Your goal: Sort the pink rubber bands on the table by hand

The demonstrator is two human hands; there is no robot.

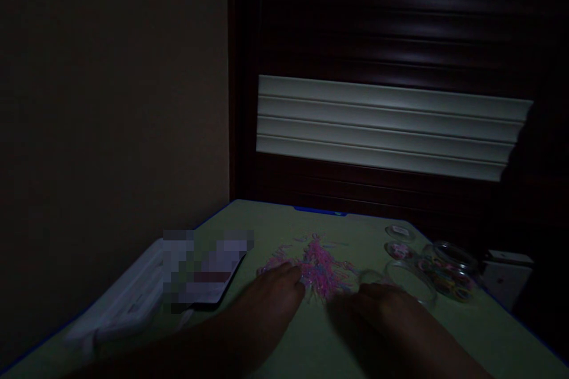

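Left hand [267, 301] lies palm down at lower centre, fingers together and slightly curved, pointing up and to the right, with the fingertips touching the near edge of the pile. Right hand [377, 307] sits just to its right, in deep shadow, with its fingers pointing up and to the left, next to the pile's lower right side. Neither hand is spread wide, but the dim light hides whether either one pinches anything.

Between and just beyond them, at the centre of the table, lies a pile of pink rubber bands [319, 269]. These thin, loose loops are far too many to count, with a few paler ones among them. The pile's long axis runs roughly left to right across the tabletop, with a ragged spur pointing away from the person.

To the right stand a clear glass jar [448, 272] holding multicoloured bands, an apparently empty glass container [411, 283], and two small round lids [399, 241], one with pink inside.

On the left are a white plastic tray [122, 302] and a pixelated object [204, 266]. The pale green table [311, 343] has a blue edge. A beige wall [111, 100] fills the upper left, and a dark shutter [391, 23] with a white panel fills the upper right.
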